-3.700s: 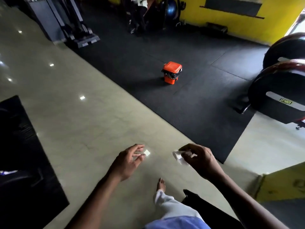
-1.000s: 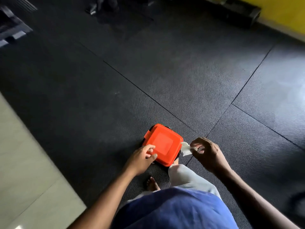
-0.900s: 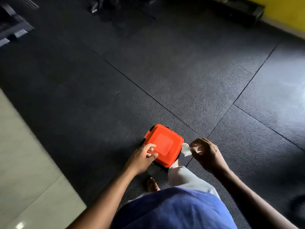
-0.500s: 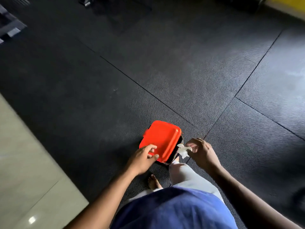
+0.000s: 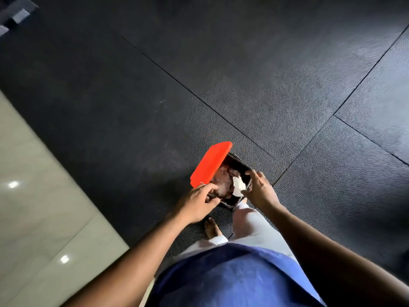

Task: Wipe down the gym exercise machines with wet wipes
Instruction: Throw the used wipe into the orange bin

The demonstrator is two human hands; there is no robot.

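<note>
The left hand (image 5: 197, 201) holds the orange lid (image 5: 210, 163) up; the right hand (image 5: 257, 189) pinches a used wipe (image 5: 238, 187) over the open bin (image 5: 240, 161). Disposal step; next, let go.

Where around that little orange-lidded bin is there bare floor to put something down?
The black rubber mat lies bare beyond the bin and off to both sides, out to the pale tiles at the left. It is crowded on the near side: the left hand holds the raised lid, the right hand holds a wipe, and a bare foot stands there.
</note>
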